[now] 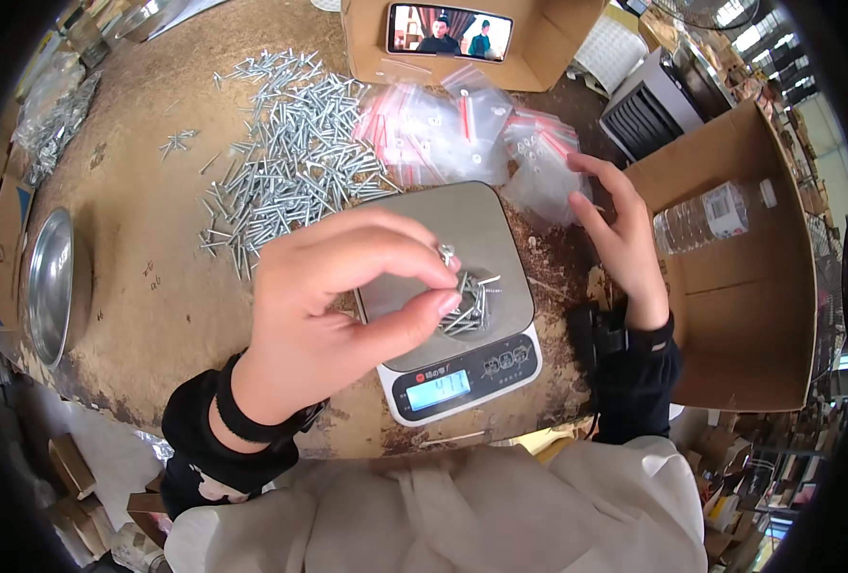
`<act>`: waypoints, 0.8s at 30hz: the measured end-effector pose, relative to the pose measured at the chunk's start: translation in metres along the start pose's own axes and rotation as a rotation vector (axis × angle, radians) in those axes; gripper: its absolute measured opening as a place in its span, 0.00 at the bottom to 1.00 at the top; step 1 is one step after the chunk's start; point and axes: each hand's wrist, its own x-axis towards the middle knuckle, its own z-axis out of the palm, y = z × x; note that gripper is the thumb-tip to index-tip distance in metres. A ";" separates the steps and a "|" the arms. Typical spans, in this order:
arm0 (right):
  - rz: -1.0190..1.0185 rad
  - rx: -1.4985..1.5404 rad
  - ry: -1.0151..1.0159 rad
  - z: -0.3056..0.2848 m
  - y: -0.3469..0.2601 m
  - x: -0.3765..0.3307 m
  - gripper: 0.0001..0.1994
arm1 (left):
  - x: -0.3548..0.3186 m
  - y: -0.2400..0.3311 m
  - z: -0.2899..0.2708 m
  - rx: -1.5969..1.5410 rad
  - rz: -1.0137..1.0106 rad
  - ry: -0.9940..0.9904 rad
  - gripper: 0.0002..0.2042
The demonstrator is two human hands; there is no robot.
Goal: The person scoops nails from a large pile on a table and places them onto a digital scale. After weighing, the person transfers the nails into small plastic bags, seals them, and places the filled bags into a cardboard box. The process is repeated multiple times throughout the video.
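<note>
Over the kitchen scale (512,239) my left hand (323,301) pinches thumb and fingers together, and shiny screw heads show at its fingertips. Just beneath lies a small heap of screws (481,307) on the scale's metal plate, partly hidden by those fingers. The scale's display is lit. Off to the right, my right hand (624,229) hovers by the clear zip bags (543,186), its thumb and index finger apart and nothing between them. A large loose pile of silvery screws (300,153) covers the table beyond my left hand.
More zip bags with red strips (419,129) lie past the scale. Behind them a phone (450,31) leans in a cardboard box (548,38). Another open box (739,315) at right holds a plastic bottle (706,218). A metal bowl (53,286) stands at the left edge.
</note>
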 end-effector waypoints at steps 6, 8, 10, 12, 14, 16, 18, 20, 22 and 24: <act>-0.198 -0.296 -0.058 0.026 0.020 0.003 0.17 | -0.003 0.001 -0.010 -0.045 -0.053 -0.028 0.07; -0.190 -0.323 -0.060 0.027 0.018 0.002 0.16 | -0.003 0.001 -0.010 -0.055 -0.069 -0.042 0.07; -0.163 -0.321 -0.065 0.027 0.015 0.002 0.14 | -0.003 0.001 -0.008 -0.079 -0.087 -0.061 0.06; -0.172 -0.297 -0.035 0.028 0.015 0.002 0.12 | -0.003 0.002 -0.006 -0.086 -0.110 -0.064 0.06; -0.176 -0.271 -0.016 0.030 0.015 0.002 0.10 | -0.004 0.002 -0.006 -0.055 -0.108 -0.023 0.06; -0.174 -0.248 -0.002 0.031 0.016 0.002 0.08 | -0.003 -0.002 -0.009 0.010 -0.075 0.058 0.05; -0.172 -0.231 0.015 0.032 0.016 0.002 0.08 | -0.003 -0.008 -0.018 0.008 -0.155 0.203 0.04; -0.165 -0.229 0.023 0.031 0.016 0.000 0.08 | -0.002 -0.018 -0.030 0.104 -0.178 0.285 0.04; -0.162 -0.233 0.027 0.030 0.013 0.001 0.07 | 0.001 -0.026 -0.041 0.309 -0.138 0.308 0.03; -0.184 -0.220 0.030 0.029 0.013 0.001 0.08 | 0.002 -0.022 -0.035 0.374 -0.166 0.325 0.04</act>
